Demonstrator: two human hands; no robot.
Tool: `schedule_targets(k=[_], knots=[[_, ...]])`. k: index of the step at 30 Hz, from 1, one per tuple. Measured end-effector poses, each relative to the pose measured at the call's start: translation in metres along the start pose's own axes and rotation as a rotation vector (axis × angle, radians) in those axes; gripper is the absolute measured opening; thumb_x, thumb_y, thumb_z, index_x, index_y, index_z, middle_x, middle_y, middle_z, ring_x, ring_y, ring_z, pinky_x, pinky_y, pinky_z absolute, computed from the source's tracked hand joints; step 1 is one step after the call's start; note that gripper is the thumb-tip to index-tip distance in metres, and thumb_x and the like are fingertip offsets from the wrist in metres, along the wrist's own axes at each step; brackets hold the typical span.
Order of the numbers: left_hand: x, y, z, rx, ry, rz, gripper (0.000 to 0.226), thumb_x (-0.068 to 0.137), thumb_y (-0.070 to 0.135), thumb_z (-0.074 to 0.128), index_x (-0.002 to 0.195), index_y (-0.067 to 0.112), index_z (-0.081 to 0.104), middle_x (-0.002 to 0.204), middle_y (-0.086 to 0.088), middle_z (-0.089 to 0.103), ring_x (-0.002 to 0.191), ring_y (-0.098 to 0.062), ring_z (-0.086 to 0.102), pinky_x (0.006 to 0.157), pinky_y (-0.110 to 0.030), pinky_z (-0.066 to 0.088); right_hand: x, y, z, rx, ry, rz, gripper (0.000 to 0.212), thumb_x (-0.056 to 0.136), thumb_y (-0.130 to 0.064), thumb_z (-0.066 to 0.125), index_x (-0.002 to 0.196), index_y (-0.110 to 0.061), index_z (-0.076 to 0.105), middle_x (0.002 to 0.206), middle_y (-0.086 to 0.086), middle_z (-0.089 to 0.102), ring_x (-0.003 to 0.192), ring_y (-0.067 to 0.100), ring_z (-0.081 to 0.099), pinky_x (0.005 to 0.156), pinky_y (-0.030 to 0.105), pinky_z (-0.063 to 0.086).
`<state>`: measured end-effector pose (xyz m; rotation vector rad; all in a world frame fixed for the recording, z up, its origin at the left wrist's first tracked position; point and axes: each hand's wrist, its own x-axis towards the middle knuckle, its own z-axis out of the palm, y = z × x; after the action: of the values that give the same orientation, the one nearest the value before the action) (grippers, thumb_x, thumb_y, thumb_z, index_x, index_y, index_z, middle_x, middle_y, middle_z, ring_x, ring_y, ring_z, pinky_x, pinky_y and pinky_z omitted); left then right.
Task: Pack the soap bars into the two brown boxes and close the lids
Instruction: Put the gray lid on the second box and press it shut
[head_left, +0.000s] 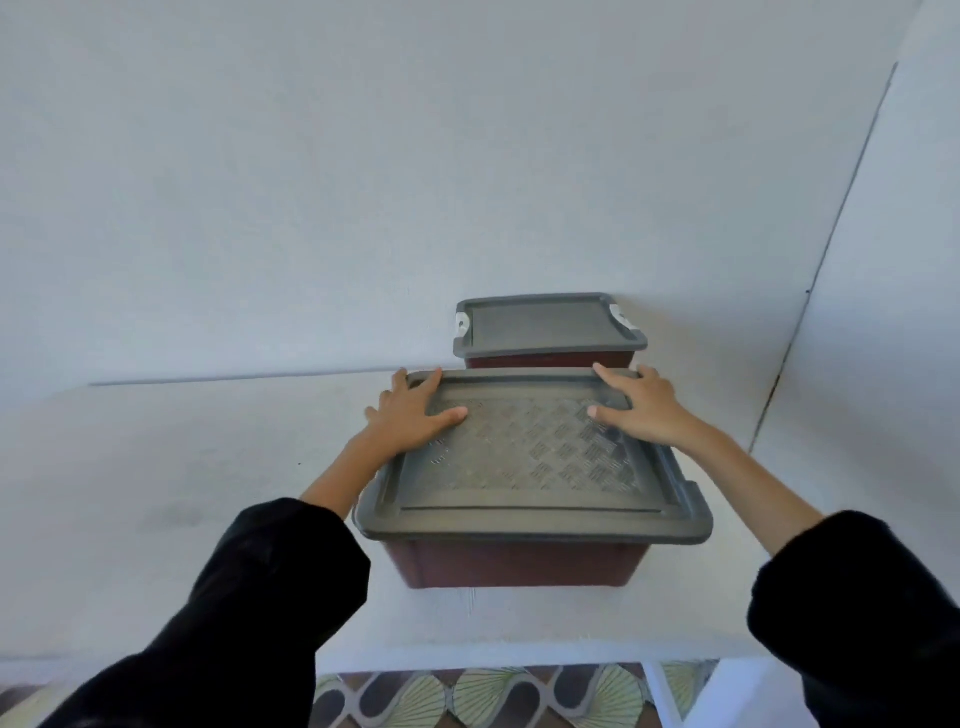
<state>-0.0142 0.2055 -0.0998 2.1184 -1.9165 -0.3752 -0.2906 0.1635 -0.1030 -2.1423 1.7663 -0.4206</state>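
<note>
On the far corners of the near grey lid (519, 467) we rest our left hand (415, 418) and right hand (647, 410), both flat with fingers straight and gripping nothing, the lid seated on the near brown box (519, 566), while just behind it the second brown box (545, 359) stands lidded on the white surface (208, 493).

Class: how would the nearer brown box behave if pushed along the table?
Probably slides, not tips: the nearer brown box is low and wide on a smooth table. Likely stiff: its grey lid lies flat under the left hand and right hand. Weight unclear; contents hidden.
</note>
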Motion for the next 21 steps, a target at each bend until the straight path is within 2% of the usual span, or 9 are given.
schedule_targets(k=[3,6,10,14,17,21], knots=[[0.002,0.0,0.011,0.131,-0.012,-0.008,0.066,0.091,0.06,0.033,0.148,0.034,0.011,0.157,-0.011,-0.004,0.144,-0.035,0.001,0.112,-0.06,0.008,-0.006,0.0,0.011,-0.026,-0.023,0.011,0.061,0.094,-0.049,0.04,0.148,-0.034,0.016,0.156,0.016,0.001,0.144,0.036,0.003,0.114,0.047,0.017],[0.002,-0.005,0.016,0.114,-0.007,-0.008,0.064,0.091,0.062,0.025,0.147,0.039,0.005,0.158,-0.007,-0.004,0.145,-0.031,0.003,0.113,-0.059,0.012,-0.003,-0.002,0.011,-0.049,-0.008,-0.008,0.059,0.095,-0.05,0.036,0.148,-0.035,0.015,0.158,0.012,0.0,0.144,0.035,0.004,0.113,0.047,0.019],[0.006,-0.007,0.017,0.102,0.029,-0.012,0.063,0.091,0.063,0.027,0.147,0.04,0.007,0.158,-0.006,-0.002,0.144,-0.031,0.007,0.113,-0.056,0.015,0.002,-0.003,0.011,-0.08,-0.001,-0.013,0.058,0.095,-0.051,0.033,0.148,-0.036,0.014,0.158,0.013,0.001,0.144,0.035,0.006,0.113,0.046,0.021],[0.005,-0.003,0.013,-0.051,0.011,-0.016,0.063,0.093,0.052,0.036,0.148,0.03,0.014,0.157,-0.015,0.002,0.144,-0.034,0.006,0.117,-0.048,0.013,0.002,-0.003,0.013,-0.047,0.038,-0.02,0.059,0.094,-0.051,0.037,0.147,-0.035,0.018,0.157,0.013,0.004,0.143,0.036,0.009,0.114,0.045,0.021],[0.002,-0.002,0.007,-0.214,0.047,0.005,0.055,0.095,0.038,0.044,0.145,0.021,0.03,0.152,-0.018,0.019,0.142,-0.032,0.018,0.116,-0.042,0.018,-0.001,0.0,0.016,0.021,0.103,-0.032,0.061,0.091,-0.05,0.046,0.145,-0.031,0.027,0.156,0.013,0.008,0.143,0.036,0.012,0.114,0.044,0.02],[-0.004,0.007,0.0,-0.295,0.174,0.066,0.041,0.095,0.023,0.048,0.133,0.009,0.05,0.128,-0.016,0.054,0.123,-0.028,0.045,0.101,-0.03,0.032,0.001,0.001,0.014,0.112,0.118,-0.035,0.062,0.087,-0.044,0.057,0.143,-0.025,0.035,0.153,0.018,0.017,0.142,0.035,0.018,0.114,0.043,0.019]])
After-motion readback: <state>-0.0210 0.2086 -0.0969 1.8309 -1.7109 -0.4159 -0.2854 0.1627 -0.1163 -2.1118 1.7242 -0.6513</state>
